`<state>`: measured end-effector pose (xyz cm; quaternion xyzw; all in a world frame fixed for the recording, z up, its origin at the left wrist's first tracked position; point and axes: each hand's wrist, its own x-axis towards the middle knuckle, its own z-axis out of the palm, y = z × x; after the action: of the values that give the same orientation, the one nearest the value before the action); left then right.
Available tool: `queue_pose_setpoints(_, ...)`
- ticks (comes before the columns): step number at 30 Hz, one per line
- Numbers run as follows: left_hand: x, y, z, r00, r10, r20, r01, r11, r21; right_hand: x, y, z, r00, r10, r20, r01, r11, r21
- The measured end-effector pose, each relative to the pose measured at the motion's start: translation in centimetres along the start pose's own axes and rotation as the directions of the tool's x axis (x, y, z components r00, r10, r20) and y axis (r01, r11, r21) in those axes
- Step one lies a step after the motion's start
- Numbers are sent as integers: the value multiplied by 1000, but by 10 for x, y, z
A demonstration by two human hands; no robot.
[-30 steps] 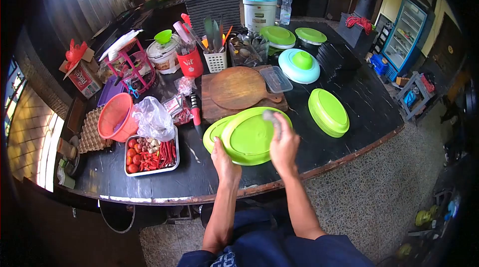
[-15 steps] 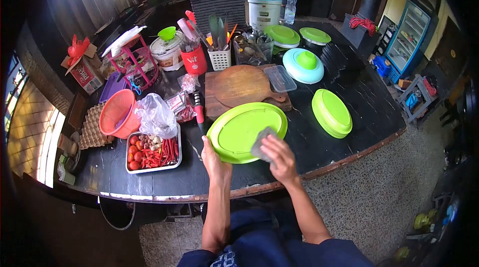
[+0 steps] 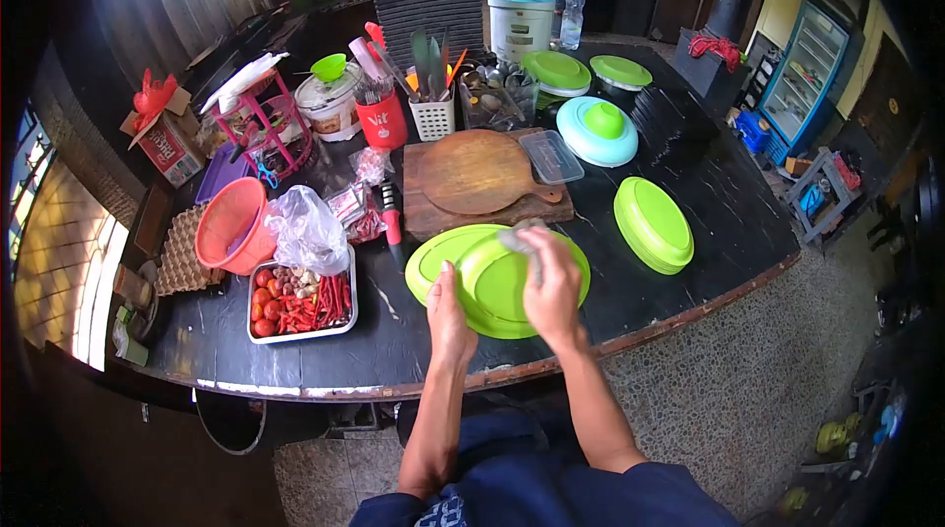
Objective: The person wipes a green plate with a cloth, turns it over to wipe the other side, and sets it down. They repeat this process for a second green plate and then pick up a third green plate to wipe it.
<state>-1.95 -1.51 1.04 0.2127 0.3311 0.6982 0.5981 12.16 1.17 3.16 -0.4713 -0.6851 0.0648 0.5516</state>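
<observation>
In my left hand (image 3: 451,318) is a bright green oval plate (image 3: 500,281), tilted up, with my thumb against its near left side. My right hand (image 3: 553,289) grips a grey cloth (image 3: 520,237) and presses it at the plate's upper rim. Under the held plate, another green oval plate (image 3: 425,266) shows on the black table. Further right sits a stack of similar green oval plates (image 3: 654,224). Behind my hands lies a round wooden board (image 3: 477,171) on a thicker wooden block (image 3: 423,217).
Left of my hands are a tray of tomatoes and red chillies (image 3: 300,306), a plastic bag (image 3: 310,227) and an orange basket (image 3: 231,222). A red-handled tool (image 3: 392,217) lies near the board. Farther back stand utensil holders (image 3: 433,119) and a lidded pale-blue bowl (image 3: 598,133).
The held plate has turned from nearly flat to tilted, uncovering the plate below. My right hand and the cloth have moved up to its rim. My left hand has shifted slightly right.
</observation>
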Motion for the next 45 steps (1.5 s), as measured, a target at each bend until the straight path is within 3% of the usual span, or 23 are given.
queue_pose_setpoints(3,7,-25,-15,996,31,-79,-33,999,-14,-13,-26,18,979,-146,143,134,987,89)
queue_pose_setpoints(4,2,-20,-11,995,-14,-101,-2,988,-153,-20,-30,22,965,-183,188,168,982,91)
queue_pose_setpoints(5,2,-17,-12,991,11,-132,-32,987,-160,-27,-34,25,958,-212,191,192,974,118)
queue_pose_setpoints(7,11,-13,-37,986,-123,109,155,915,-372,-43,-36,21,923,-292,250,260,953,154)
queue_pose_setpoints(8,16,-12,-49,972,-110,207,185,901,-393,-51,-36,18,898,-347,272,328,938,113)
queue_pose_setpoints(11,23,-8,-53,996,-88,31,93,941,-326,-69,-15,11,864,-425,271,421,904,76)
queue_pose_setpoints(13,21,-7,-48,994,-107,-12,96,932,-349,-71,2,5,837,-480,261,492,870,23)
queue_pose_setpoints(17,18,0,-37,986,-152,-74,114,921,-372,-60,32,-18,876,-465,129,477,874,-85)
queue_pose_setpoints(21,23,0,-43,986,-147,-84,116,947,-301,-30,49,-41,947,-311,-80,289,934,-211)
queue_pose_setpoints(24,20,-8,-42,988,-111,-103,89,976,-201,-17,56,-41,978,-41,-204,26,997,-73)
queue_pose_setpoints(26,20,-15,-37,990,-19,-138,-10,978,-210,-20,50,-43,979,-38,-202,20,996,-90)
queue_pose_setpoints(29,17,-19,-25,986,-18,-165,-24,969,-245,-36,39,-44,977,-32,-209,5,991,-130)
queue_pose_setpoints(36,12,-62,11,965,-85,-247,13,960,-280,-81,29,-53,972,4,-236,-44,986,-163)
queue_pose_setpoints(39,26,-75,17,970,-97,-225,42,971,-236,-101,31,-65,978,83,-189,-94,994,-53)
queue_pose_setpoints(41,43,-78,16,984,-131,-121,121,989,-83,-122,39,-79,891,441,-108,-414,887,204)
queue_pose_setpoints(42,52,-78,17,978,-185,-91,181,982,-56,-137,52,-81,780,596,-192,-547,798,253)
queue_pose_setpoints(43,59,-76,21,978,-189,-85,185,981,-50,-137,61,-92,763,569,-307,-532,822,201)
queue_pose_setpoints(44,66,-75,25,967,-256,-4,256,967,7,-141,74,-101,580,727,-368,-624,687,373)
queue_pose_setpoints(45,73,-75,30,943,-326,72,321,944,71,-148,95,-115,435,828,-355,-610,561,560)
